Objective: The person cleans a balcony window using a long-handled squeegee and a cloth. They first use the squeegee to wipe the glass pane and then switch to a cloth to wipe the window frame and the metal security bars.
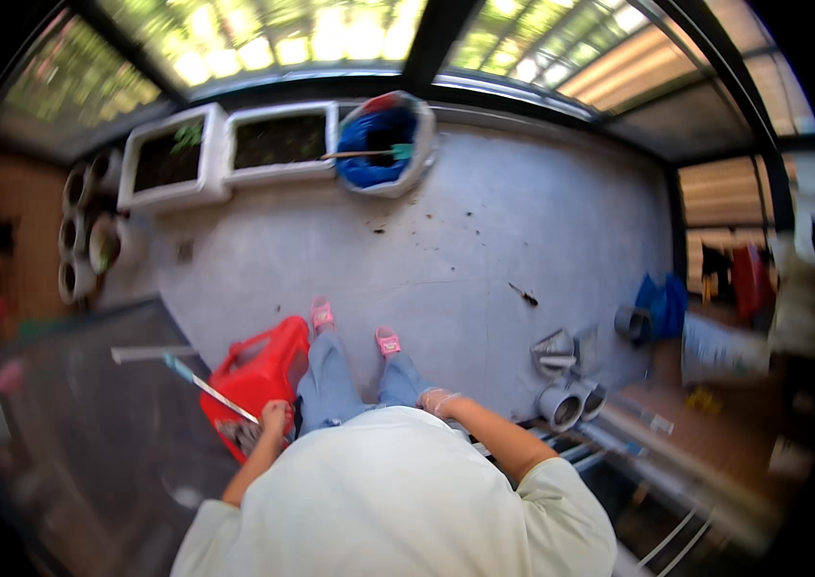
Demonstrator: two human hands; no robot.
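Grey patio floor (580,221): left hand (276,416) curled around rod (220,395); right hand (438,402) beside jeans (403,383), grip unclear. Rod, if swung carelessly, could topple red can (273,361).

Grey flr (580,202): 2 wht planters (177,198), bag (407,183), dk bits (379,231), sm. tool (528,298), pipe pcs (561,411).

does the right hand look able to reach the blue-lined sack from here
Probably not: the right hand is by the thigh, while the blue-lined sack stands well beyond the feet. Mostly open floor lies between, so distance seems the obstacle.
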